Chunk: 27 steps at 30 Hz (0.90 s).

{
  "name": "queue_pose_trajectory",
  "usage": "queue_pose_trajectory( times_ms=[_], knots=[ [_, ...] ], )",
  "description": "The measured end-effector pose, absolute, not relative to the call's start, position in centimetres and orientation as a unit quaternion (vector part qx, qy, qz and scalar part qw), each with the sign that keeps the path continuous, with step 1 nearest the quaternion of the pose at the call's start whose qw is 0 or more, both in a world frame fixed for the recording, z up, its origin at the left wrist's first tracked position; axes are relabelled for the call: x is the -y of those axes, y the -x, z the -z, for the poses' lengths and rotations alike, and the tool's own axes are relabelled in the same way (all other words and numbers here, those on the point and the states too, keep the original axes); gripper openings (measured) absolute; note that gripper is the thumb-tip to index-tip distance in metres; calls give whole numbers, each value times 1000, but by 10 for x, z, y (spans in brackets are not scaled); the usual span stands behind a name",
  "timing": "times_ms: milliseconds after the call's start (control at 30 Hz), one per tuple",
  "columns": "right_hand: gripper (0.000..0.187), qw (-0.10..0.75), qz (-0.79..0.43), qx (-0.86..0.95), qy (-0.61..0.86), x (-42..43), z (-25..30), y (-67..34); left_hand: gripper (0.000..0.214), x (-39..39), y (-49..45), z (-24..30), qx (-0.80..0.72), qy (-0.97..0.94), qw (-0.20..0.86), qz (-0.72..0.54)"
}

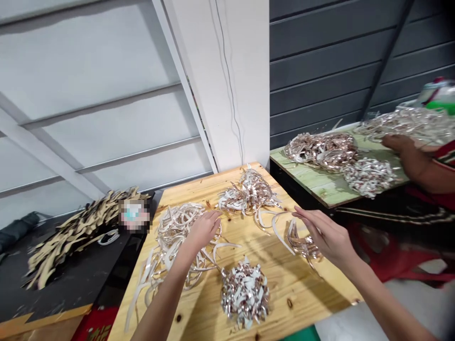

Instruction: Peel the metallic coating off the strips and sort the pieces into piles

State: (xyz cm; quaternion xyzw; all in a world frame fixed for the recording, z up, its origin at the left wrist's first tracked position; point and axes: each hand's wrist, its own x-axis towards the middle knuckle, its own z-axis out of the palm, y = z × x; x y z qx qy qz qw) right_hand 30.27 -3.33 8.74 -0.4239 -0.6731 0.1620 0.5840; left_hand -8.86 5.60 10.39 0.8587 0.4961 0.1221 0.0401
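While our right hand [330, 239] hangs above the right side of the wooden desk [284, 279], its grip is clamped on one end of a thin pale strip [277, 233], thumb and fingertips together. The strip curls away leftward and down in an open arc toward a small bunch of shiny strips [302, 244], which lies on the wood below and beside our palm. Our left hand [205, 230] reaches over the right part of a loose tangle of long strips [181, 220], palm down, fingers stretched and close to each other; we cannot tell whether its grip has hold of anything.

Nearest us, between our forearms, sits a heap of short clippings [247, 293], white and coppery. At the far end of the desk lies another pile of shiny strips [250, 189].

To our right, a co-worker's hand [398, 142] is at a greenish desk [330, 192], beside a coppery pile [320, 149] and a clump of short pieces [369, 177]. To our left, a dark desk [81, 279] carries a bundle of tan strips [85, 222] and a white ring [108, 237].
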Motion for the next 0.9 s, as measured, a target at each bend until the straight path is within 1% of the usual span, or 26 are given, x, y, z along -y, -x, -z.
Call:
queue_pose_trajectory(
  times_ms=[67,167,267,333,367,400,433,500,567,600,667,800,833,900],
  knots=[
    [28,590,-203,628,465,36,-91,-294,36,-41,76,-109,-478,-859,83,-161],
    [34,595,-250,577,500,43,-97,-273,37,-11,53,-116,-458,-853,148,-200],
    [42,598,-339,543,483,53,-104,-244,40,21,28,-130,-442,-847,199,-217],
    [44,589,-408,537,445,61,-109,-223,46,41,11,-142,-422,-819,290,-258],
    [44,582,-440,536,425,64,-110,-212,42,51,3,-147,-408,-808,319,-280],
    [44,574,-469,534,407,68,-112,-202,32,60,-3,-151,-396,-802,332,-300],
    [44,566,-493,531,392,71,-112,-193,28,68,-8,-154,-401,-800,319,-312],
    [44,557,-527,522,372,76,-112,-178,34,82,-13,-154,-457,-793,210,-344],
    [45,558,-542,511,366,82,-111,-169,36,94,-12,-149,-500,-779,110,-363],
    [45,559,-545,507,365,85,-110,-166,35,99,-10,-146,-514,-770,81,-369],
    [42,559,-547,505,367,92,-108,-166,32,110,-6,-140,-537,-751,54,-380],
    [37,547,-551,515,363,112,-103,-172,29,132,-4,-136,-558,-716,80,-412],
    [37,545,-551,518,362,118,-101,-173,30,137,-6,-135,-555,-710,102,-422],
    [38,548,-540,526,363,129,-98,-174,29,147,-10,-131,-532,-684,199,-457]
  ],
)
